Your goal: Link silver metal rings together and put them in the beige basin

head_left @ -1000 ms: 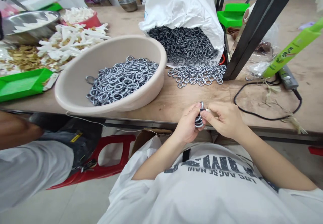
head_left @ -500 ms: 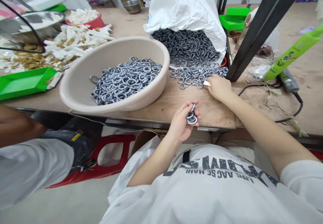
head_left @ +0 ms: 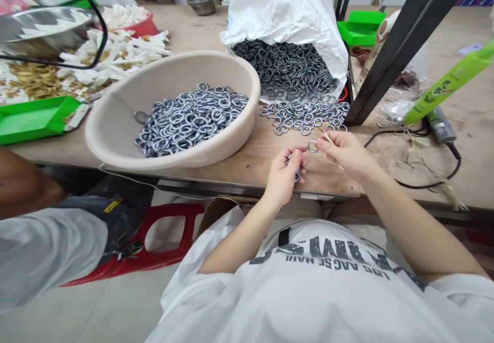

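Note:
My left hand (head_left: pixel 282 177) is closed around several grey metal rings (head_left: pixel 297 175), which are partly hidden by its fingers. My right hand (head_left: pixel 347 153) pinches a thin whitish strip (head_left: pixel 328 137) between its fingers. At its fingertips is a single ring (head_left: pixel 313 151), held up between the two hands; the left fingertips are very near it or touching. Behind the hands, loose rings (head_left: pixel 297 111) lie on the wooden table (head_left: pixel 258 170), spilling from the mouth of a white sack (head_left: pixel 285 16). To the left, a large beige basin (head_left: pixel 111 142) holds a heap of similar rings.
A dark metal post (head_left: pixel 389 59) rises right of the sack. Beyond it lie a black cable (head_left: pixel 428 186) and a lime-green packet (head_left: pixel 447 83). At left are a green tray (head_left: pixel 34 119), white and tan pieces, and a co-worker's arm (head_left: pixel 29 178).
My right hand has come back from the loose rings toward my left hand, bringing a ring with it. My left hand has risen slightly and turned, covering more of its rings.

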Motion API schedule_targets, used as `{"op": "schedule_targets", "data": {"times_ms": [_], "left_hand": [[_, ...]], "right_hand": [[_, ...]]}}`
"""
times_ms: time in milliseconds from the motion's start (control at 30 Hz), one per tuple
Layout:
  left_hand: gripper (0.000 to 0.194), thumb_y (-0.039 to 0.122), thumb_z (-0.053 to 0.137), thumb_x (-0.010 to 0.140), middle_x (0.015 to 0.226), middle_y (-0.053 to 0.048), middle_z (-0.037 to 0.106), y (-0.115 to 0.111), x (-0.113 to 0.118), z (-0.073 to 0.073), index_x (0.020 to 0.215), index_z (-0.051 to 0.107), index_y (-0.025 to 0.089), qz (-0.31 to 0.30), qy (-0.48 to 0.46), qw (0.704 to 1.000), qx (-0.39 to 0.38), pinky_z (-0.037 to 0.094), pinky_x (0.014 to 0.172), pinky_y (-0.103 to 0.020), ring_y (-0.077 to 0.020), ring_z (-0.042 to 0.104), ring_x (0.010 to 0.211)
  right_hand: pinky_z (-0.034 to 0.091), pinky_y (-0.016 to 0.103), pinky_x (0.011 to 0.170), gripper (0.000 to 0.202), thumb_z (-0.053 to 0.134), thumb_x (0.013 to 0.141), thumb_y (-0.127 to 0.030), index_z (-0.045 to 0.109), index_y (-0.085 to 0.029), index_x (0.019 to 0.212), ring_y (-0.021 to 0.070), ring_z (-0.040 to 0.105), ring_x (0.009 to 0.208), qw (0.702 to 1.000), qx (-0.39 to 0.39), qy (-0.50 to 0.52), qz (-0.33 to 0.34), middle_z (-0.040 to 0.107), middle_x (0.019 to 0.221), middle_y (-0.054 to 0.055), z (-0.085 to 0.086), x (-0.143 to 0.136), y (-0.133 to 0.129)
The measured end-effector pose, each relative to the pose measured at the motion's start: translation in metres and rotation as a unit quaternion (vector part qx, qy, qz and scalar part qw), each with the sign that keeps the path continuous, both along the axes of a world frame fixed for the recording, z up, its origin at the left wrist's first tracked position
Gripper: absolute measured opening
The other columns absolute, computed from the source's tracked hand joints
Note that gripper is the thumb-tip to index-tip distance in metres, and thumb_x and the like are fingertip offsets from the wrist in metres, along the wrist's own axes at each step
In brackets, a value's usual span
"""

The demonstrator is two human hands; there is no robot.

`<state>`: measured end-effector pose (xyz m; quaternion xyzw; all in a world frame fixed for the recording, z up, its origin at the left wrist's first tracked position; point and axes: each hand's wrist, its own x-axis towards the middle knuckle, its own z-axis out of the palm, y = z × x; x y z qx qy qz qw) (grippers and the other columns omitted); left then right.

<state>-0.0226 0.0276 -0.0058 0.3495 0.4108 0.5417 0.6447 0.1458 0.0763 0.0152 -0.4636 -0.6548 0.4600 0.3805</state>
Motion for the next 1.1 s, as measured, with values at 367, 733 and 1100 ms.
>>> {"op": "schedule_targets", "data": {"times_ms": [367, 733, 1100], "left_hand": [[0.037, 0.054, 0.067, 0.084, 0.065, 0.003, 0.053, -0.009, 0.011, 0.001, 0.085, 0.059, 0.019, -0.07, 0.091, 0.991, 0.062, 0.037, 0.047, -0.017, -0.0069, 0.045, 0.054], [0.037, 0.05, 0.066, 0.084, 0.056, 0.005, 0.045, -0.019, 0.011, 0.018, 0.076, 0.05, 0.018, -0.161, -0.104, 0.98, -0.05, 0.037, 0.036, -0.018, -0.0091, 0.048, 0.046], [0.037, 0.05, 0.071, 0.078, 0.053, 0.006, 0.047, -0.019, 0.012, 0.022, 0.076, 0.053, 0.018, -0.11, -0.065, 0.989, -0.076, 0.038, 0.034, -0.019, -0.0082, 0.046, 0.041]], "right_hand": [[0.021, 0.024, 0.042, 0.042, 0.073, 0.079, -0.058, 0.056, -0.019, 0.073, 0.0063, 0.029, 0.046, 0.975, -0.126, 0.182, 0.003, 0.041, 0.058, -0.007, 0.007, -0.008, -0.042], [0.042, 0.028, 0.063, 0.029, 0.063, 0.091, -0.05, 0.061, -0.022, 0.089, 0.0147, 0.056, 0.066, 0.993, 0.096, 0.016, -0.072, 0.061, 0.074, -0.001, 0.004, -0.001, -0.055], [0.034, 0.028, 0.065, 0.036, 0.052, 0.098, -0.043, 0.061, -0.02, 0.073, 0.0144, 0.055, 0.066, 0.939, 0.254, -0.231, 0.002, 0.062, 0.072, 0.002, 0.015, -0.002, -0.075]]}}
